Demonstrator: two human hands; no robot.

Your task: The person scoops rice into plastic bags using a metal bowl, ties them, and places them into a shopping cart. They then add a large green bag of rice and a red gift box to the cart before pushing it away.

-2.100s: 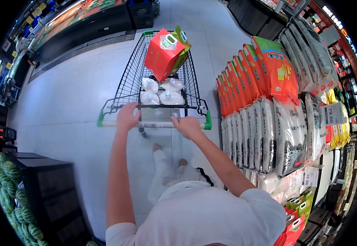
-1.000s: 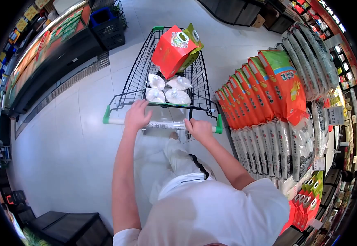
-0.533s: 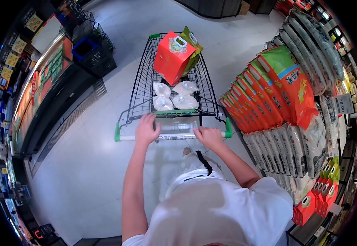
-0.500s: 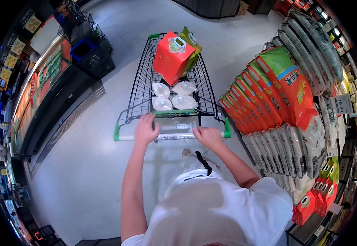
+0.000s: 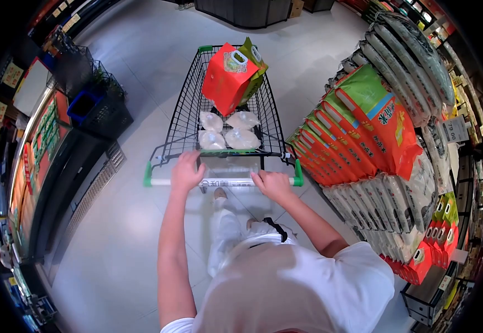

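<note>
On the right, orange rice bags (image 5: 352,139) lean above white sacks (image 5: 380,205); a blue crate (image 5: 83,105) sits by the left-hand chiller (image 5: 47,166).

**One head-worn camera, aimed steeply down**

The only view rides on the person's head, facing forward and down through a fisheye lens. It sits close over the white shirt (image 5: 286,288) at 6 o'clock. The shopping cart (image 5: 183,119) runs from its handle bar (image 5: 225,181) at centre toward 12 o'clock. Stacked rice sacks (image 5: 363,139) bend along 3 o'clock, a display case (image 5: 53,183) along 9 o'clock.
</note>
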